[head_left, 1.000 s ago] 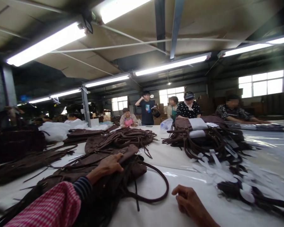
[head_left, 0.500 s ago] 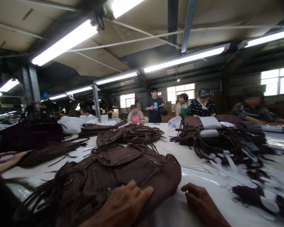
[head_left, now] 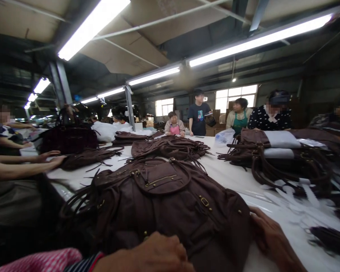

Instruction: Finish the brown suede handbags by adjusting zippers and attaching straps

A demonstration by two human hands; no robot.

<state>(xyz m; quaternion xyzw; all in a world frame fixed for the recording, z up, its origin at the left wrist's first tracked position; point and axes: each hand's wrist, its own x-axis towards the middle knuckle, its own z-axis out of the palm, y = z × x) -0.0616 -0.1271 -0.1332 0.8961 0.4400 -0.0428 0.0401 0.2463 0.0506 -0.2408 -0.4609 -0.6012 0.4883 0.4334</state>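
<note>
A dark brown handbag (head_left: 170, 204) with brass-coloured buckles, a zip pocket and looped handles lies on the white table in front of me. My left hand (head_left: 150, 255) is on the near part of the bag, its fingers curled down against it and the tips hidden. At the bag's right side, my right hand (head_left: 272, 236) grips its edge, with some fingertips out of sight behind the leather. A looped handle (head_left: 161, 190) rests over the zip pocket.
Further back on the white table (head_left: 215, 166) lie more brown bags (head_left: 170, 147). A stack of wrapped bags (head_left: 260, 145) stands at right, near loose white strips (head_left: 306, 204). A co-worker's arms (head_left: 31, 164) reach in from the left; several people are behind the table.
My right hand has moved from beside the bag onto its right edge. My left hand's fingers have curled in nearer the bag's front, and the view has turned and dipped.
</note>
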